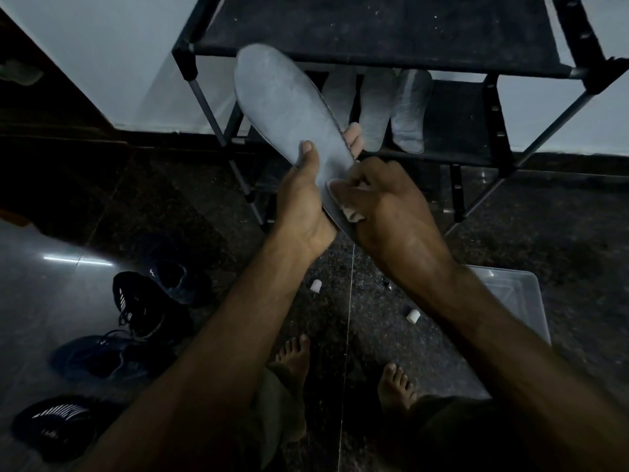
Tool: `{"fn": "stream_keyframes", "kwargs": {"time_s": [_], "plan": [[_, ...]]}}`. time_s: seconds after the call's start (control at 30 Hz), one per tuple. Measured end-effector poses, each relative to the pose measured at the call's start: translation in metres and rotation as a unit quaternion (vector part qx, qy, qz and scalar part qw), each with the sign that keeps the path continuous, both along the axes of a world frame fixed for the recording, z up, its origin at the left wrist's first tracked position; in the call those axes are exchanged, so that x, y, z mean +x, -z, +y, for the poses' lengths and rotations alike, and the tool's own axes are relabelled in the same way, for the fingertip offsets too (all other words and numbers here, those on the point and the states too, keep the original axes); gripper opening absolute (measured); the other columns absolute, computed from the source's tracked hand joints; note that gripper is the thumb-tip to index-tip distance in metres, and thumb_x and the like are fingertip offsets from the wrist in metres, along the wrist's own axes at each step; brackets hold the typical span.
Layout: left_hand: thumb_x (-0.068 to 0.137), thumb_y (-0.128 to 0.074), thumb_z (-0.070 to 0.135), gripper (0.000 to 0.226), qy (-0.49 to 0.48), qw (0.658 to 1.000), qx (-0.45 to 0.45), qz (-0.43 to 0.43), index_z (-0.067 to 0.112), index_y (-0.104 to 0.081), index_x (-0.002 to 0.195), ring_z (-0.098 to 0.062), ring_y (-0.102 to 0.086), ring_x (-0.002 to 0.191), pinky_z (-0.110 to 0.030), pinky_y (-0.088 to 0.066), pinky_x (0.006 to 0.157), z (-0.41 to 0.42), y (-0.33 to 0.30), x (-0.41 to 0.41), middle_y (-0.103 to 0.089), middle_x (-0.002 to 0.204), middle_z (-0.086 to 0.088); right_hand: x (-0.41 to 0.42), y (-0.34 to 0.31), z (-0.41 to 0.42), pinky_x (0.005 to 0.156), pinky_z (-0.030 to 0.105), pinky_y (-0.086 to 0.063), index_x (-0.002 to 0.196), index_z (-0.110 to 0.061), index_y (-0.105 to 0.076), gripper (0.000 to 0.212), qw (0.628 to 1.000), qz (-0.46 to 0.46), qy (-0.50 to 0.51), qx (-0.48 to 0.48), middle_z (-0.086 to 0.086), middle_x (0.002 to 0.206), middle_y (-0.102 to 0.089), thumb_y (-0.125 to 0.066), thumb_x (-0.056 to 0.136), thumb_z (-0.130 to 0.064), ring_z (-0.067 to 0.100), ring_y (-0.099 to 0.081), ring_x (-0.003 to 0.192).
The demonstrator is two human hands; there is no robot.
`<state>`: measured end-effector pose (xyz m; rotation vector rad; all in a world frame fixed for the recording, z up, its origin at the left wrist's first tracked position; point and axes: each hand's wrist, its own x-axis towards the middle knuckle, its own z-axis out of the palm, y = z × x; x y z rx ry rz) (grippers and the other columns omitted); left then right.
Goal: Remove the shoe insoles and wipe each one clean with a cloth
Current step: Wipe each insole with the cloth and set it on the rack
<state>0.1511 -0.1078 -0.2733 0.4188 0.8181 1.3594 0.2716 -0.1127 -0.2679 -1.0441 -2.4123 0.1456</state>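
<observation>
My left hand [303,199] grips a long grey insole [286,107] near its heel end, thumb on top and fingertips showing behind its right edge. The insole tilts up and away toward the rack. My right hand [384,202] holds a small white cloth [352,212] bunched in its fingers and presses it against the insole's heel end. Three more grey insoles [374,110] lie side by side on the middle shelf of the black shoe rack [374,52].
Several dark shoes [143,301] lie on the floor at the left. A clear plastic container [510,294] sits on the floor at the right. Two small white pieces [412,315] lie on the speckled floor. My bare feet [296,356] stand below.
</observation>
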Motion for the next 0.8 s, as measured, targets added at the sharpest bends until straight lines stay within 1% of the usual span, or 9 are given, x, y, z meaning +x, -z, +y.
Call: {"fn": "stream_keyframes", "kwargs": {"time_s": [0.07,0.17,0.27,0.4,0.47,0.53,0.63,0.73,0.8], "plan": [[0.104,-0.014,0.047,0.060,0.008,1.000,0.003,-0.012,0.009,-0.042,0.141,-0.013,-0.069,0.096,-0.028,-0.058,0.077,-0.001,0.001,0.001,-0.051,0.134,-0.002,-0.001,-0.001,0.004,0.066,0.033,-0.047,0.095,-0.007,-0.072,0.013,0.999,0.039,0.019,0.004,0.013,0.098,-0.061,-0.073,0.082,-0.009,0.031,-0.055,0.086],[0.104,-0.015,0.047,0.061,0.011,1.000,0.003,-0.013,0.009,-0.037,0.145,-0.016,-0.057,0.119,-0.031,-0.053,0.093,0.002,0.005,-0.001,-0.044,0.147,-0.009,0.007,-0.001,0.007,0.069,0.041,-0.052,0.089,-0.001,-0.069,0.009,0.994,0.096,0.048,-0.009,0.018,0.094,-0.061,-0.067,0.082,0.002,0.037,-0.057,0.085],[0.104,-0.014,0.047,0.060,0.005,1.000,0.011,0.002,0.010,-0.043,0.141,-0.014,-0.052,0.125,-0.031,-0.046,0.103,0.004,0.005,-0.005,-0.045,0.147,-0.007,0.009,0.001,0.001,0.064,0.040,-0.052,0.089,-0.002,-0.069,0.013,0.999,0.038,0.016,-0.005,0.014,0.095,-0.060,-0.075,0.078,-0.003,0.033,-0.055,0.085],[0.104,-0.013,0.047,0.060,0.010,1.000,0.015,-0.007,0.009,-0.043,0.140,-0.009,-0.058,0.116,-0.026,-0.052,0.091,0.002,0.001,-0.005,-0.047,0.142,-0.001,0.002,-0.001,0.003,0.063,0.032,-0.047,0.098,-0.009,-0.073,0.021,0.998,0.031,-0.051,-0.006,0.010,0.095,-0.062,-0.077,0.077,-0.008,0.028,-0.056,0.083],[0.104,-0.013,0.046,0.060,0.017,1.000,0.015,-0.020,0.008,-0.038,0.144,-0.011,-0.053,0.123,-0.030,-0.049,0.096,0.001,0.002,-0.004,-0.042,0.146,-0.004,0.001,-0.002,0.008,0.065,0.029,-0.044,0.094,-0.015,-0.069,0.008,0.994,0.100,-0.013,-0.052,0.004,0.094,-0.060,-0.068,0.088,-0.021,0.020,-0.056,0.086],[0.104,-0.013,0.047,0.060,0.026,0.999,0.016,-0.026,0.008,-0.036,0.145,-0.017,-0.052,0.124,-0.032,-0.049,0.098,0.002,0.004,-0.003,-0.041,0.148,-0.008,0.005,0.005,0.014,0.067,0.023,-0.038,0.087,-0.018,-0.061,0.015,0.981,0.157,0.043,-0.101,-0.001,0.091,-0.056,-0.059,0.094,-0.031,0.013,-0.053,0.086],[0.104,-0.015,0.048,0.061,0.032,0.999,0.015,-0.028,0.009,-0.035,0.147,-0.018,-0.053,0.124,-0.032,-0.050,0.099,0.001,0.002,-0.003,-0.043,0.147,-0.008,0.005,0.007,0.013,0.071,0.028,-0.044,0.091,-0.013,-0.064,0.013,0.980,0.162,0.055,-0.107,0.004,0.096,-0.058,-0.059,0.094,-0.024,0.016,-0.053,0.089],[0.104,-0.017,0.045,0.057,0.011,1.000,0.000,0.002,0.009,-0.046,0.138,-0.011,-0.062,0.111,-0.026,-0.055,0.088,-0.001,-0.002,-0.001,-0.053,0.136,-0.001,0.000,-0.002,0.001,0.069,0.029,-0.043,0.100,-0.009,-0.073,0.016,0.990,0.116,-0.027,-0.072,0.009,0.097,-0.061,-0.066,0.086,-0.007,0.024,-0.054,0.088],[0.105,-0.018,0.042,0.054,-0.007,1.000,-0.003,0.021,0.008,-0.052,0.132,-0.009,-0.065,0.106,-0.024,-0.057,0.079,-0.002,-0.001,-0.001,-0.059,0.131,0.000,0.002,-0.005,-0.002,0.064,0.030,-0.041,0.102,-0.011,-0.075,0.018,0.995,0.059,-0.079,-0.035,0.008,0.095,-0.061,-0.069,0.085,-0.008,0.024,-0.052,0.086]]}}
